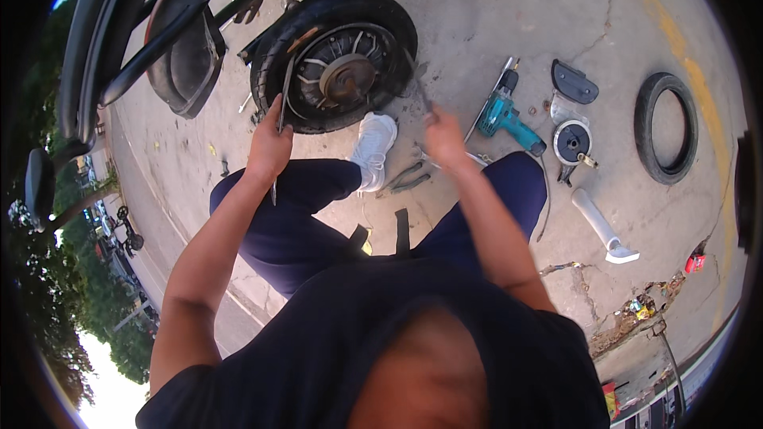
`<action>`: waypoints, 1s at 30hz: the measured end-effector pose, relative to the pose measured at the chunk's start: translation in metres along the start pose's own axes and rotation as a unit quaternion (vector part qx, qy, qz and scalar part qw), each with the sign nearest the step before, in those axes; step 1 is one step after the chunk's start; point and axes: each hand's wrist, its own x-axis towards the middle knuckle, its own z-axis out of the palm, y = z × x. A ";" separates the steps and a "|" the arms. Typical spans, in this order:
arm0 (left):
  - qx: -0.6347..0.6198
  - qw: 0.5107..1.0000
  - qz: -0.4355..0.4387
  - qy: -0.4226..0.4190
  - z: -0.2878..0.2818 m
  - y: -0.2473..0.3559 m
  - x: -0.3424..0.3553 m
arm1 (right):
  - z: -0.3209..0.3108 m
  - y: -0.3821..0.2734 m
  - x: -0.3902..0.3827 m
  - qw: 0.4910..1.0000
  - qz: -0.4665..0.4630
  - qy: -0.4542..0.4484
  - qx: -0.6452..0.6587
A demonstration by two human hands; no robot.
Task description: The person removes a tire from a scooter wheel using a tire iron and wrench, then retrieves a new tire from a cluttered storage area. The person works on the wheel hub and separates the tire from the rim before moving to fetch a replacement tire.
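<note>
A wheel with a black tyre (387,26) and a rusty hub (346,79) is on a dark scooter (254,0) in front of me. My left hand (270,143) is closed on a long metal tyre lever (287,83), whose upper end is at the left side of the rim. My right hand (442,135) is closed on another metal lever (421,91), slightly blurred, which reaches up toward the right side of the tyre. My white shoe (373,151) rests on the ground just below the wheel.
To the right lie a teal power tool (513,123), a brake hub part (572,143), a black plate (575,82), a loose tyre (645,129), a white pump-like tube (596,218) and some litter (642,306). A road with parked two-wheelers (127,230) runs at the left.
</note>
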 end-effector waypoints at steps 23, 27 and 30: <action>-0.364 0.891 -0.248 -0.111 0.001 0.029 -0.031 | 0.083 -0.028 -0.092 0.965 0.007 -0.257 -0.044; -0.407 0.877 -0.245 -0.077 0.013 0.030 -0.033 | 0.094 -0.026 -0.088 0.971 0.011 -0.233 -0.042; -0.415 0.870 -0.260 -0.053 0.018 0.026 -0.036 | 0.095 -0.035 -0.078 0.963 0.032 -0.260 -0.064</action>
